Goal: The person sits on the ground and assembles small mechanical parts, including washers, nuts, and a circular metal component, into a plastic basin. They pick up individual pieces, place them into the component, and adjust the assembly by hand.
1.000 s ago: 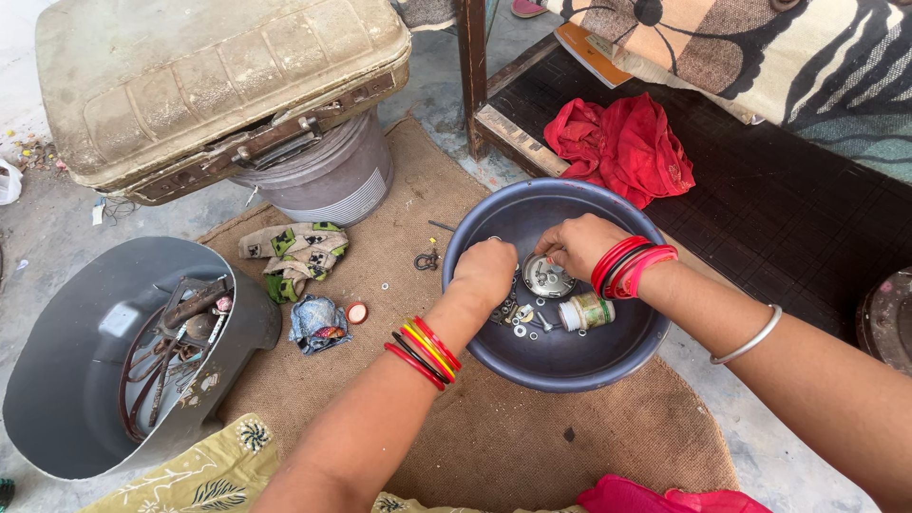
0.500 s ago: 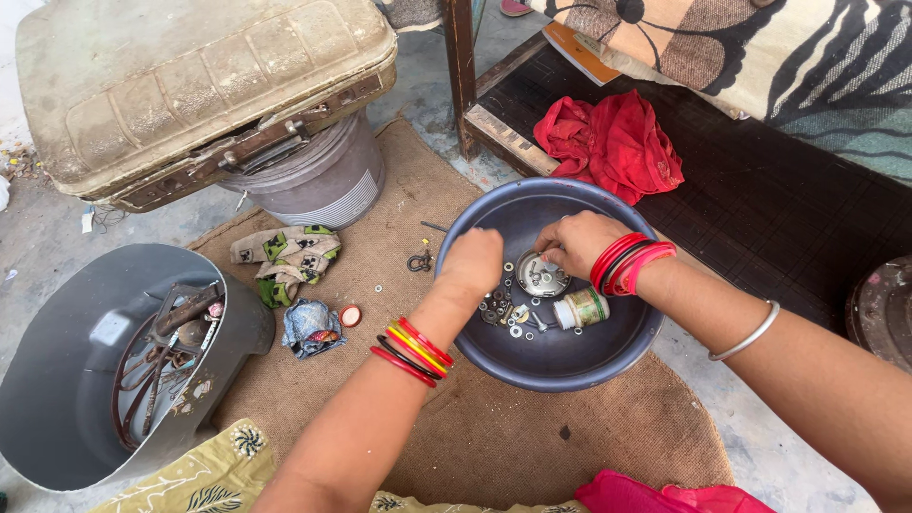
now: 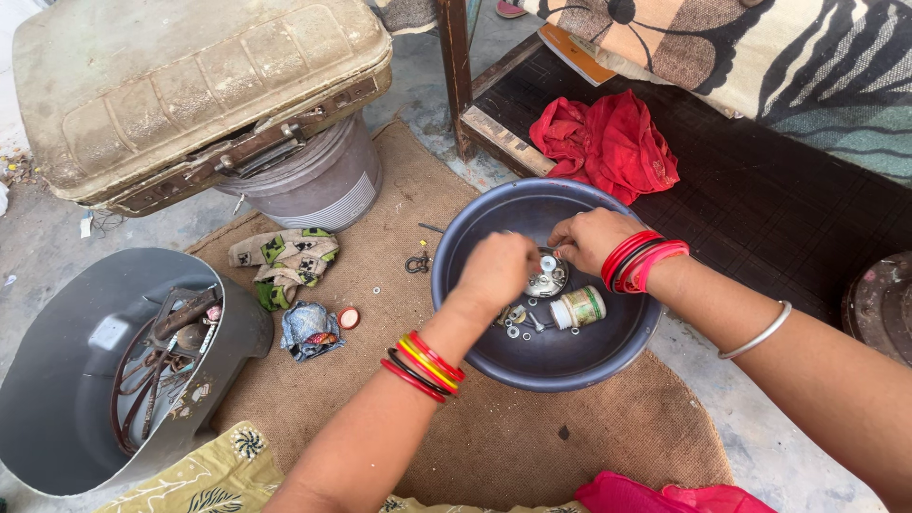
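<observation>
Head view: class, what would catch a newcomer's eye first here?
Both hands, left hand and right hand, meet over a round metal part inside the dark basin on the burlap mat. A battered suitcase sits top left, and a red cloth lies behind the basin.

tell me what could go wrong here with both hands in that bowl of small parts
Washers and screws lie loose in the dark bowl; a nudge from the left hand or right hand might flick them onto the burlap mat. The small jar lies on its side and could roll.
</observation>
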